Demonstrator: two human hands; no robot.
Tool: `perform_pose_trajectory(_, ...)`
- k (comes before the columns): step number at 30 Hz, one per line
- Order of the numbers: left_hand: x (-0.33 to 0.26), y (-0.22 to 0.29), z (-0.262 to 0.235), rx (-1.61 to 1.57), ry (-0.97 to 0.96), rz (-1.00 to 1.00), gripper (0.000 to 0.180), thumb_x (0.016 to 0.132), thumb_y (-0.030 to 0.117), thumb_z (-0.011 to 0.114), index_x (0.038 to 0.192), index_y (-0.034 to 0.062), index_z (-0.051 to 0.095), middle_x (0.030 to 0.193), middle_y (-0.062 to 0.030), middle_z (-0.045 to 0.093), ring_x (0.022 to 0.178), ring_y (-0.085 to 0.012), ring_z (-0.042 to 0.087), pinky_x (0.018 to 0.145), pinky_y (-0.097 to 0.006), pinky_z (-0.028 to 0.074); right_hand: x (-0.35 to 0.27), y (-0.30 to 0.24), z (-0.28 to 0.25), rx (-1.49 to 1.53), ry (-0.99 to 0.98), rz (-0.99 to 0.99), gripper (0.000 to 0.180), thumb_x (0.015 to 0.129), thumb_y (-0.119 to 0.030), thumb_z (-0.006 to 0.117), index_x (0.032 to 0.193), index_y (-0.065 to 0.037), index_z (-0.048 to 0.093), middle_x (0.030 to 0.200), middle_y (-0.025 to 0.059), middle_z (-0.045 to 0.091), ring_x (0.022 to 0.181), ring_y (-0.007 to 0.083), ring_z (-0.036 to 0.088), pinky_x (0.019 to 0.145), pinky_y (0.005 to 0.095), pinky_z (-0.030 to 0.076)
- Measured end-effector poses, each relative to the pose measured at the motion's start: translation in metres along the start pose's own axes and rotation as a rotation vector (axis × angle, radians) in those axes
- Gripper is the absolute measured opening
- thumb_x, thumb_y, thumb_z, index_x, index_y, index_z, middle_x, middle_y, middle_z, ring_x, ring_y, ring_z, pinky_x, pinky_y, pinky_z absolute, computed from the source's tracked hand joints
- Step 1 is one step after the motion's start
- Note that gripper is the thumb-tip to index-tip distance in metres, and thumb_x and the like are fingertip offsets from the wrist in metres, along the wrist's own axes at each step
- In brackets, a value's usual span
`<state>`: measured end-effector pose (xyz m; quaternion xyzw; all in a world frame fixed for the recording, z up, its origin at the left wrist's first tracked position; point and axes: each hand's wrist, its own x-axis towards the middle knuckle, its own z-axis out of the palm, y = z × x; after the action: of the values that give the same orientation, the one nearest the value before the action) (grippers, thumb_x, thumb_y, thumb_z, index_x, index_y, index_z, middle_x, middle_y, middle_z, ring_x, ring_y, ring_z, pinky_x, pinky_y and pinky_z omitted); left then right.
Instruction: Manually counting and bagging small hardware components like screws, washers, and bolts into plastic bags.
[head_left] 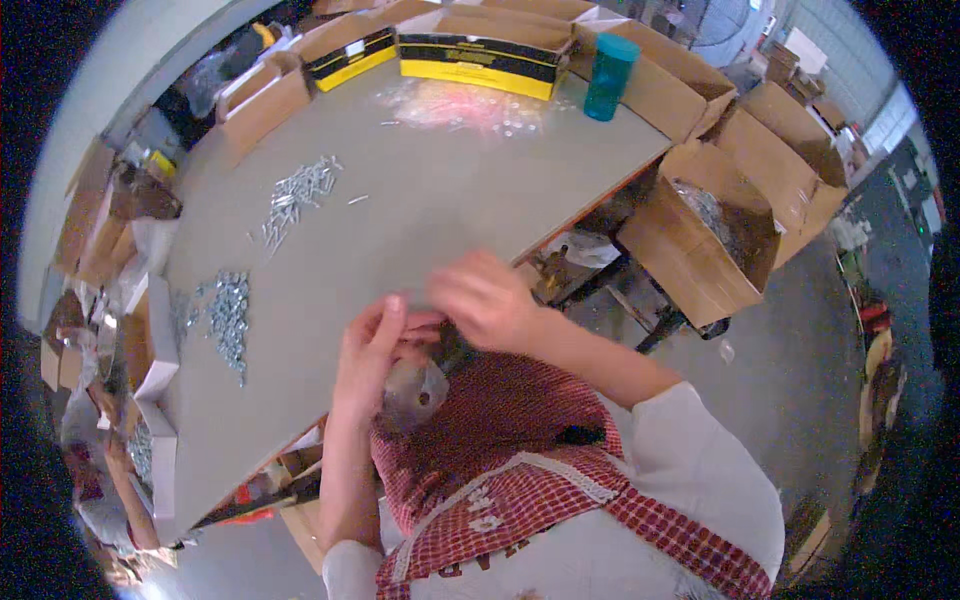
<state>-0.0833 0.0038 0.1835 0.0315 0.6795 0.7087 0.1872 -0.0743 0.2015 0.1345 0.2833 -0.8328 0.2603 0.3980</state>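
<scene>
My left hand (372,345) is at the table's near edge, thumb raised and fingers curled in. Just below it, against my red checked apron (500,400), is a pale see-through thing (414,392) like a small plastic bag, with a dark round spot. Close to the left fingertips, my right hand (487,303) has its fingers bent together in a pinch, partly blurred. Whatever sits between the two hands is too small and smeared to name. On the grey table, a pile of silvery nuts (230,318) lies to the left, with a heap of metal pins or screws (298,197) farther back.
Cardboard boxes (480,62) line the far edge, beside a teal tumbler (611,78). Small clear and pinkish plastic bags (465,105) lie in front of them. An open carton (700,235) stands off the right edge. At far left shows another person's arm (128,490).
</scene>
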Motion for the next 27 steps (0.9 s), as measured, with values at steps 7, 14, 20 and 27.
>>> perform_pose_trajectory(7,-0.005,-0.015,-0.014,0.137,0.040,0.261,0.022,0.098,0.018,0.058,0.107,-0.0005,0.066,0.092,-0.0084,0.071,0.076,-0.0142,0.066,0.072,-0.027,0.054,0.021,-0.029,-0.012,0.360,-0.162,0.136,0.027,0.084,-0.016,0.068,0.110,-0.007,0.065,0.117,0.0117,0.062,0.111,0.0309,0.058,0.099,0.0453,0.045)
perform_pose_trajectory(14,-0.027,-0.009,-0.021,0.280,0.012,0.149,0.016,0.095,0.015,0.063,0.101,0.0000,0.067,0.084,-0.0080,0.073,0.072,-0.0086,0.067,0.061,-0.023,0.052,0.032,-0.018,-0.012,0.802,-0.513,0.498,0.020,0.085,-0.015,0.071,0.101,-0.005,0.065,0.091,0.0061,0.069,0.082,0.0165,0.066,0.077,0.0320,0.053)
perform_pose_trajectory(20,-0.041,-0.009,-0.036,0.522,-0.039,0.337,0.013,0.089,0.011,0.068,0.097,0.0011,0.069,0.089,-0.0064,0.072,0.078,-0.0124,0.066,0.067,-0.028,0.052,0.043,-0.020,-0.019,1.067,-0.894,0.628,0.009,0.090,-0.007,0.066,0.094,0.000,0.065,0.082,0.0033,0.065,0.075,0.0112,0.063,0.069,0.0260,0.052)
perform_pose_trajectory(27,-0.055,0.002,-0.034,0.990,0.403,0.561,0.017,0.085,0.014,0.073,0.097,0.0022,0.068,0.090,-0.0076,0.072,0.086,-0.0137,0.066,0.073,-0.031,0.053,0.039,-0.040,-0.009,1.112,-0.774,0.653,0.012,0.090,-0.010,0.067,0.084,-0.002,0.061,0.078,0.0008,0.062,0.067,0.0090,0.059,0.060,0.0245,0.048)
